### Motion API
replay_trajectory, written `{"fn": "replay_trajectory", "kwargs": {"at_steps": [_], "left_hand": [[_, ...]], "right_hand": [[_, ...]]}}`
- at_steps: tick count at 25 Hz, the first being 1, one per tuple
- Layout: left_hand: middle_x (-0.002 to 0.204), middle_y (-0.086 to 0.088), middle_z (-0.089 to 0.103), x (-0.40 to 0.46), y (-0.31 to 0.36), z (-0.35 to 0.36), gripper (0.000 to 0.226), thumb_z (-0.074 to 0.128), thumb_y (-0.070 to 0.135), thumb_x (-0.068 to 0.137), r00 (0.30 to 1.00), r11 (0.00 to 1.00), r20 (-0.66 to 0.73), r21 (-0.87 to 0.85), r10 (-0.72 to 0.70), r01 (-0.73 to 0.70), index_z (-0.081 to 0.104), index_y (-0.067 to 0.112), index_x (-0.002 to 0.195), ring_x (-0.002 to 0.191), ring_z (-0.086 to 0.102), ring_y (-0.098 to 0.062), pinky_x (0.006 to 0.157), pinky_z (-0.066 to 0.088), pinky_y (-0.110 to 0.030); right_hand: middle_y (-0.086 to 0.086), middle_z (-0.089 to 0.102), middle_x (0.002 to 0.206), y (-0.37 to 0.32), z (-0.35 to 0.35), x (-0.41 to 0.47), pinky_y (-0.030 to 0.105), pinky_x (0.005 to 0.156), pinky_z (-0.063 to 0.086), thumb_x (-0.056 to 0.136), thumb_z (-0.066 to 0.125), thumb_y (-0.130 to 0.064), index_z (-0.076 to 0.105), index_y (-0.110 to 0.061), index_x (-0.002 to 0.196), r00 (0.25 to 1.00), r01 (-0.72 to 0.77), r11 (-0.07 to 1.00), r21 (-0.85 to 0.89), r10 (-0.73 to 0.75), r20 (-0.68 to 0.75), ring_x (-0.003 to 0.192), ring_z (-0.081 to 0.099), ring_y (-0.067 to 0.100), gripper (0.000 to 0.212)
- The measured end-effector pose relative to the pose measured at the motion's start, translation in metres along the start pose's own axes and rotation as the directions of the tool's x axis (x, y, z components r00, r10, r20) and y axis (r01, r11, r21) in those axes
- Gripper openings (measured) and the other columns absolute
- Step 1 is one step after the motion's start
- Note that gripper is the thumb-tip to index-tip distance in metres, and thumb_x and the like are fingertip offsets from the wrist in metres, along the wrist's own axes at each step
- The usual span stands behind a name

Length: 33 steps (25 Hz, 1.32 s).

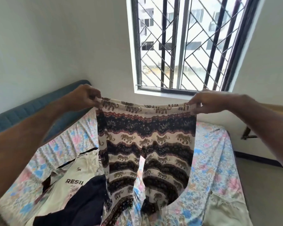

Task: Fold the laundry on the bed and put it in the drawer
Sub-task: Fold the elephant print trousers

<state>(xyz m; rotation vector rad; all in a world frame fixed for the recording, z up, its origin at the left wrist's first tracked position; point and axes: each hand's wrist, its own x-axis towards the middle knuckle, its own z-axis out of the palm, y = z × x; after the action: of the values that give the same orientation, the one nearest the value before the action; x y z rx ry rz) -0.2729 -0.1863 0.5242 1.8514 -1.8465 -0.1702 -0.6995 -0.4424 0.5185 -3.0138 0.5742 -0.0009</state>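
A pair of cream and black trousers with an elephant print (145, 137) hangs in front of me above the bed (216, 168). My left hand (87, 98) pinches the left end of the waistband, and my right hand (206, 101) pinches the right end. The waistband is stretched level between them. Both legs hang down, and their lower ends reach the sheet. On the bed at lower left lie a cream shirt with dark lettering (72, 175) and a dark navy garment (82, 203), both unfolded. No drawer is in view.
The bed has a floral sheet and a blue padded headboard (31, 110) along the left wall. A barred window (186, 46) is straight ahead. Bare floor (265, 185) lies to the right of the bed, with a dark bracket on the wall there.
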Motion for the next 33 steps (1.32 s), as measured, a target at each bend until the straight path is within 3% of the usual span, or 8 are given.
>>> {"fn": "replay_trajectory", "kwargs": {"at_steps": [6, 9, 11, 15, 18, 23, 27, 33], "left_hand": [[0.064, 0.002, 0.068, -0.022, 0.033, 0.002, 0.022, 0.086, 0.007, 0.075, 0.99, 0.98, 0.115, -0.172, -0.081, 0.1, 0.074, 0.025, 0.068, 0.061, 0.059, -0.003, 0.062, 0.045, -0.017], [0.08, -0.009, 0.075, -0.033, 0.032, 0.006, 0.027, 0.09, 0.041, 0.068, 0.982, 0.963, 0.148, -0.223, -0.121, 0.152, 0.078, 0.02, 0.082, 0.075, 0.067, -0.014, 0.071, 0.054, -0.025], [0.085, -0.016, 0.075, -0.039, 0.029, 0.002, 0.023, 0.088, 0.031, 0.075, 0.977, 0.952, 0.16, -0.248, -0.14, 0.178, 0.078, 0.013, 0.085, 0.079, 0.068, -0.021, 0.075, 0.055, -0.03], [0.077, -0.023, 0.067, -0.053, 0.017, -0.036, 0.012, 0.069, -0.017, 0.078, 0.931, 0.855, 0.351, -0.446, -0.103, 0.263, 0.068, -0.006, 0.077, 0.072, 0.063, -0.024, 0.068, 0.053, -0.026], [0.078, -0.023, 0.066, -0.043, -0.026, -0.062, 0.012, 0.06, -0.023, 0.079, 0.888, 0.76, 0.436, -0.526, -0.145, 0.382, 0.064, -0.012, 0.081, 0.073, 0.064, -0.024, 0.068, 0.054, -0.027], [0.064, 0.011, 0.067, 0.048, -0.137, -0.004, 0.021, 0.085, 0.008, 0.079, 0.946, 0.959, 0.158, 0.069, -0.284, 0.276, 0.074, 0.024, 0.07, 0.061, 0.057, -0.001, 0.065, 0.044, -0.026], [0.067, -0.002, 0.07, 0.149, -0.186, 0.021, 0.02, 0.073, 0.001, 0.081, 0.967, 0.923, -0.186, 0.314, -0.172, 0.224, 0.069, 0.013, 0.066, 0.067, 0.067, -0.019, 0.067, 0.05, -0.032], [0.088, -0.022, 0.075, 0.252, -0.18, -0.109, 0.017, 0.067, 0.009, 0.088, 0.858, 0.886, -0.514, 0.394, -0.01, 0.246, 0.078, 0.011, 0.101, 0.084, 0.071, -0.04, 0.078, 0.059, -0.048]], "right_hand": [[-0.005, 0.076, 0.082, 0.018, -0.007, -0.022, 0.032, 0.074, 0.054, 0.081, 0.066, -0.052, 0.078, -0.02, 0.102, 0.993, 0.055, 0.976, 0.209, -0.032, -0.114, 0.075, 0.071, 0.015, 0.041], [-0.009, 0.076, 0.078, 0.024, 0.0, -0.017, 0.033, 0.072, 0.053, 0.076, 0.064, -0.065, 0.08, -0.022, 0.091, 0.985, 0.109, 0.961, 0.253, -0.071, -0.157, 0.073, 0.071, 0.011, 0.049], [-0.005, 0.076, 0.075, 0.023, 0.001, -0.01, 0.036, 0.069, 0.053, 0.075, 0.067, -0.067, 0.081, -0.018, 0.082, 0.98, 0.157, 0.928, 0.338, -0.102, -0.173, 0.071, 0.071, 0.018, 0.051], [0.021, 0.069, 0.066, 0.012, -0.009, -0.011, 0.042, 0.053, 0.048, 0.078, 0.077, -0.041, 0.072, 0.004, 0.068, 0.957, 0.271, 0.737, 0.62, -0.138, -0.254, 0.061, 0.061, 0.046, 0.047], [0.024, 0.07, 0.067, 0.015, -0.011, 0.013, 0.036, 0.057, 0.052, 0.081, 0.068, -0.014, 0.069, 0.007, 0.066, 0.987, 0.148, 0.658, 0.738, -0.05, -0.153, 0.062, 0.065, 0.046, 0.026], [-0.003, 0.077, 0.09, 0.041, 0.053, 0.13, 0.043, 0.074, 0.061, 0.072, 0.068, -0.079, 0.073, -0.051, 0.09, 0.969, -0.243, 0.943, 0.229, 0.224, 0.104, 0.082, 0.073, 0.025, 0.034], [-0.002, 0.067, 0.125, 0.04, 0.028, 0.208, 0.04, 0.088, 0.056, 0.081, 0.045, -0.069, 0.051, -0.062, 0.134, 0.858, -0.505, 0.849, -0.154, 0.476, -0.193, 0.11, 0.068, 0.027, 0.054], [0.007, 0.069, 0.117, 0.038, -0.102, 0.221, 0.048, 0.095, 0.052, 0.084, 0.059, -0.028, 0.049, -0.049, 0.145, 0.633, -0.704, 0.706, -0.078, 0.573, -0.52, 0.107, 0.067, 0.031, 0.065]]}}
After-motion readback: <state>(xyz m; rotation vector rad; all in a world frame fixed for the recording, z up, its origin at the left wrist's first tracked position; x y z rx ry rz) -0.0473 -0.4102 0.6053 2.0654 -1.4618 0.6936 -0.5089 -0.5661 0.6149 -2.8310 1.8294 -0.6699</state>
